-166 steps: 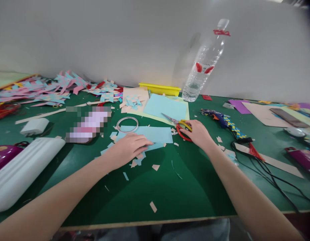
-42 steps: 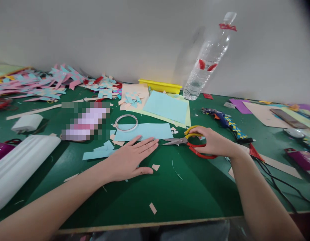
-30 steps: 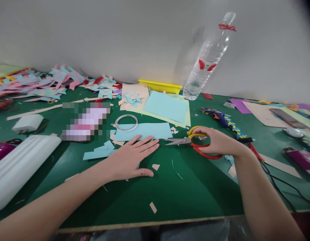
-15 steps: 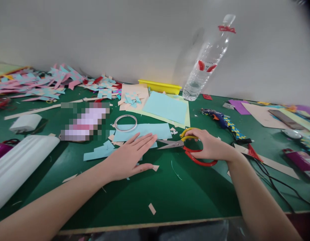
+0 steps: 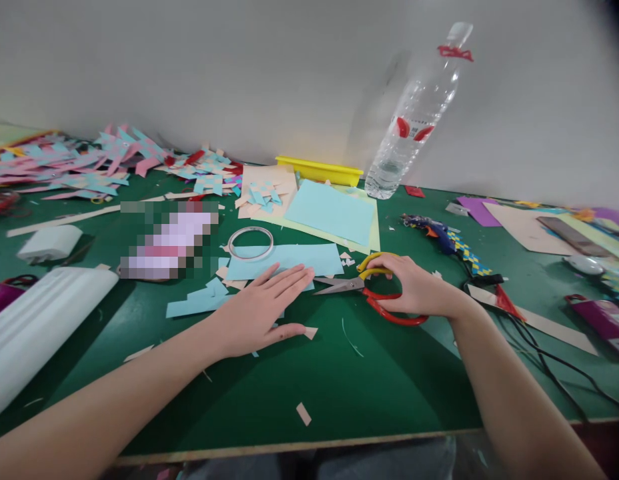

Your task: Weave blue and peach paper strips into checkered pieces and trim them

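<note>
My left hand (image 5: 264, 310) lies flat, fingers stretched out, over light blue paper pieces on the green table. Under and beyond its fingers is a light blue paper strip (image 5: 314, 259), with a roll of tape (image 5: 250, 244) resting on its left part. My right hand (image 5: 409, 287) grips a pair of scissors (image 5: 357, 285) by the yellow and red handles. The blades are slightly parted and point left, their tips close to my left fingertips. Blue paper scraps (image 5: 202, 301) stick out left of my left hand, which partly covers the pieces beneath it.
A tilted water bottle (image 5: 412, 120) leans at the wall by a yellow tray (image 5: 319, 172). Blue sheets (image 5: 334, 212) lie before them. A blurred-out phone (image 5: 172, 243), white charger (image 5: 49, 243) and pile of paper strips (image 5: 89, 160) are left; black cables (image 5: 544, 367) run right.
My right hand and the scissors have shifted slightly left, toward my left hand. The left hand stays flat in the same place.
</note>
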Tool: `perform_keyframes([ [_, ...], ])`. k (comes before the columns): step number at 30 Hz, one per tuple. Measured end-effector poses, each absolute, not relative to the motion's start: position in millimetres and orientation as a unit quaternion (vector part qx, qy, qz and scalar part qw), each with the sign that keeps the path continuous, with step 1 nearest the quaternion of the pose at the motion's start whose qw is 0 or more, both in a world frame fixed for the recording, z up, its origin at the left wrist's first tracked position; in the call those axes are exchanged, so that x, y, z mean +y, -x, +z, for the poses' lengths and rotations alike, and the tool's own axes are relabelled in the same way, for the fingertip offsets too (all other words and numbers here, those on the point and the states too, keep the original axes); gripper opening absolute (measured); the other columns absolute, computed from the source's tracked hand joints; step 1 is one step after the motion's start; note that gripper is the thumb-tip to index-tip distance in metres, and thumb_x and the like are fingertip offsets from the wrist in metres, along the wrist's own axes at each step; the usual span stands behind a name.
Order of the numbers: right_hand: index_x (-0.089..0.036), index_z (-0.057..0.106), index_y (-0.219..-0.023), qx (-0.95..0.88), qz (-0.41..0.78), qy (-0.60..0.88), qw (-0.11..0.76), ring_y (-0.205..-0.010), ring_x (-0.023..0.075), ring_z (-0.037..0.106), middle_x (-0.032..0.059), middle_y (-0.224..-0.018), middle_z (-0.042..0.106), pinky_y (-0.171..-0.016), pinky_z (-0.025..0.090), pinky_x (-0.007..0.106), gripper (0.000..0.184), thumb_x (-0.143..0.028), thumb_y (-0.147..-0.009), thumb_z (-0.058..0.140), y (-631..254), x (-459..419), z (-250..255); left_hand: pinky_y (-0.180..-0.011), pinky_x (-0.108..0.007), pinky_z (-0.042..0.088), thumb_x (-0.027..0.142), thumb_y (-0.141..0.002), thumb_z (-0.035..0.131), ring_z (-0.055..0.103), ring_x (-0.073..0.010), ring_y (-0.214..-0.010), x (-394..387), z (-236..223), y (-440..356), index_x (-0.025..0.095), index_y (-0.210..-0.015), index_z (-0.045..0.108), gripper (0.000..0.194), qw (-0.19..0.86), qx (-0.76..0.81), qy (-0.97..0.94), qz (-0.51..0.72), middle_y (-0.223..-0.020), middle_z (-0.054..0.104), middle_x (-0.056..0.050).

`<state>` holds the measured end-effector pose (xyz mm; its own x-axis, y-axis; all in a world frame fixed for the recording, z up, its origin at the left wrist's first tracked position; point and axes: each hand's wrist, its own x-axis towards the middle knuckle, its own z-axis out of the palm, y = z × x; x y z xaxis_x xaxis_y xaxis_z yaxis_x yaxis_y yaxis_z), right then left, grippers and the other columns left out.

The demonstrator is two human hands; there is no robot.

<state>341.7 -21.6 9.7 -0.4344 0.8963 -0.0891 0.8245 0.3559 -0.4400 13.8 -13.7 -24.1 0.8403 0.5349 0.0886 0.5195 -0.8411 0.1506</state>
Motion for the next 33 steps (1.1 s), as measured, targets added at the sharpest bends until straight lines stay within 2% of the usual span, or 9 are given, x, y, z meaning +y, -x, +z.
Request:
perform_keyframes([
  [20, -0.030, 0.052, -0.121, -0.816, 0.235, 0.523, 0.078, -0.123, 0.0280, 0.047, 0.0032, -0.132, 0.053, -0.101, 0.044, 0.045, 0.053, -0.040, -0.070, 0.065, -340.3, -24.3, 14.6, -0.118, -0.041, 0.006, 0.062, -0.094, 0.027, 0.013, -0.0218, -0.144, -13.9, -22.8, -15.8, 0.023, -0.152, 0.001, 0.075, 0.062, 0.277, -0.958, 0.049, -0.157, 0.014, -0.005],
  [23, -0.030, 0.054, -0.119, -0.820, 0.230, 0.519, 0.075, -0.123, 0.0285, 0.047, 0.0030, -0.131, 0.054, -0.102, 0.043, 0.046, 0.052, -0.040, -0.069, 0.066, -341.0, -23.8, 15.1, -0.119, -0.041, 0.007, 0.062, -0.094, 0.028, 0.016, -0.0223, -0.144, -13.6, -23.5, -15.7, 0.023, -0.152, 0.008, 0.072, 0.065, 0.272, -0.958, 0.059, -0.157, 0.017, -0.005],
  [29, -0.030, 0.055, -0.119, -0.825, 0.224, 0.515, 0.061, -0.124, 0.0282, 0.046, 0.0027, -0.131, 0.054, -0.103, 0.040, 0.047, 0.051, -0.042, -0.070, 0.066, -341.3, -22.7, 14.6, -0.118, -0.044, 0.012, 0.062, -0.093, 0.029, 0.020, -0.0235, -0.143, -13.8, -23.3, -15.4, 0.021, -0.136, 0.040, 0.060, 0.069, 0.282, -0.954, 0.070, -0.155, 0.027, -0.008],
  [33, -0.030, 0.057, -0.118, -0.826, 0.222, 0.515, 0.062, -0.122, 0.0283, 0.048, 0.0033, -0.129, 0.056, -0.101, 0.042, 0.047, 0.049, -0.042, -0.070, 0.065, -342.1, -22.4, 14.4, -0.118, -0.047, 0.011, 0.062, -0.093, 0.030, 0.018, -0.0248, -0.144, -14.2, -23.1, -13.6, 0.019, -0.131, 0.047, 0.059, 0.053, 0.279, -0.957, 0.062, -0.154, 0.030, -0.008],
])
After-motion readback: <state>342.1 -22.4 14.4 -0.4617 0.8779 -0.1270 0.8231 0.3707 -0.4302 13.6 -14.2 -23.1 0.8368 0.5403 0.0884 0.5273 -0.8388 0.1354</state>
